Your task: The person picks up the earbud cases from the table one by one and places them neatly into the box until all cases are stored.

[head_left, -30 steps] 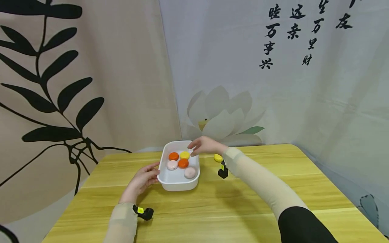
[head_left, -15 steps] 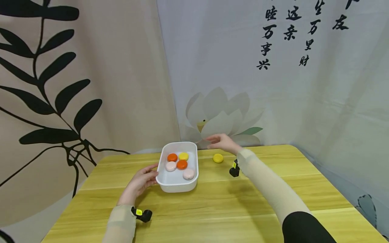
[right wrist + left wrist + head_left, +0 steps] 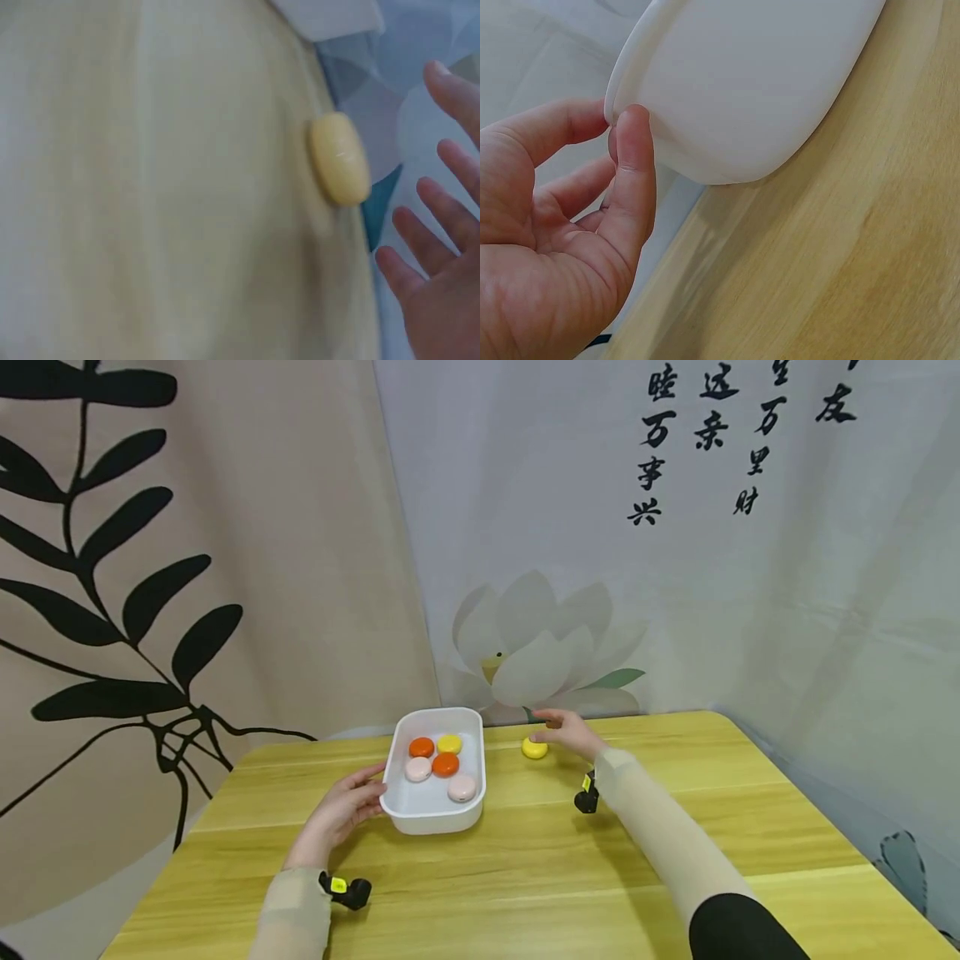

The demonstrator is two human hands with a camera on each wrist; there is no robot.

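A white rectangular tub (image 3: 435,822) stands on the table, with several smooth round pieces in it: two orange (image 3: 446,765), two pale pink (image 3: 462,787) and one yellow (image 3: 449,743). My left hand (image 3: 348,808) holds the tub's left side; in the left wrist view, its thumb and index fingertip (image 3: 592,120) pinch at the rim (image 3: 619,90). To the right of the tub, another yellow round piece (image 3: 534,748) lies on the wood. Close over that piece is my right hand (image 3: 572,735), its spread, relaxed fingers (image 3: 442,210) holding nothing.
The wooden table (image 3: 540,877) ends at a back edge just behind the tub and the loose yellow piece. Behind it hangs a pale printed curtain (image 3: 315,568). Each wrist wears a small black camera (image 3: 352,893).
My right hand has moved right from over the tub, then lowered toward the loose yellow piece. The left hand keeps its place at the tub. The head view has shifted slightly.
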